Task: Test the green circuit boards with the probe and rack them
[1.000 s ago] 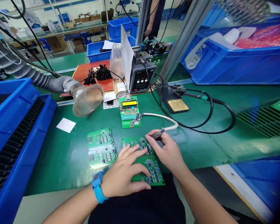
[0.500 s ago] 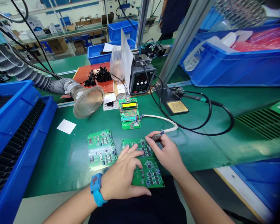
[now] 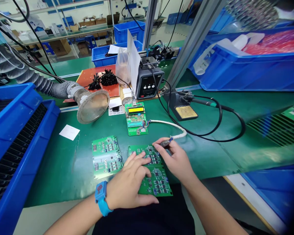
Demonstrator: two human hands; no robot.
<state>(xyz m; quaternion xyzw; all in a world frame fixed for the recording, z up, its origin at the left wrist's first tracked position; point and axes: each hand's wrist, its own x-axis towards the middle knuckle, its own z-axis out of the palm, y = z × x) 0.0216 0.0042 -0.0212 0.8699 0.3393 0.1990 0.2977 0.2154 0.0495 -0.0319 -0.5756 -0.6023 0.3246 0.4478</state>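
Observation:
My left hand (image 3: 129, 184) lies on a green circuit board (image 3: 159, 182) at the table's near edge, its fingers spread over the board. A blue watch is on that wrist. My right hand (image 3: 175, 160) pinches a small probe connector (image 3: 165, 142) at the end of a white cable (image 3: 171, 123), holding it at the board's upper right. The cable runs to a small green tester board with a lit yellow display (image 3: 136, 118). A second green circuit board (image 3: 106, 156) lies just left of the first, untouched.
A fume extractor funnel (image 3: 91, 105) on a grey hose hangs at the left. A soldering station (image 3: 148, 83) and an iron in its stand (image 3: 185, 109) sit behind. Blue bins stand at left (image 3: 12, 137) and far right (image 3: 247, 62). A white paper square (image 3: 69, 132) lies on the mat.
My left fingers have shifted slightly up the board. The person standing in the background has left the view. My right hand keeps the probe in nearly the same spot.

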